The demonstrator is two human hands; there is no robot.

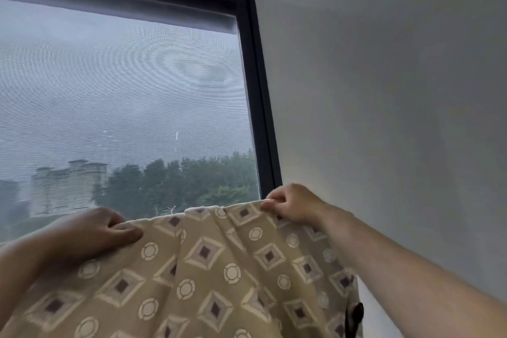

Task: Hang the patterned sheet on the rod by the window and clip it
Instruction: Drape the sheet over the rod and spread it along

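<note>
The sheet (219, 269) is held up in front of the lower part of the window (123, 104), with its top edge stretched between two hands and the rest hanging down out of view at the bottom. It is tan, printed with pale diamonds with dark centres and with pale rings between them. The top edge sags a little and gathers into soft folds near the middle.

The left hand (93, 233) grips the edge at the left: the thumb lies across the front of the cloth and the fingers curl over the edge behind it. The right hand (292, 203) sits higher, at the right end of the edge, and pinches the hem between curled fingers and thumb, just in front of the window's lower right corner. Both forearms are bare.

A small dark thing (355, 315) hangs by the sheet's right border low in the view; what it is cannot be told.

Behind the sheet the window has a dark frame (260, 104) and a fine mesh over the glass. A rolled blind (118, 5) runs along its top. Through the mesh show trees (186, 181) and pale buildings (68, 186) under a grey sky. A plain light wall (384, 90) fills the right side.
</note>
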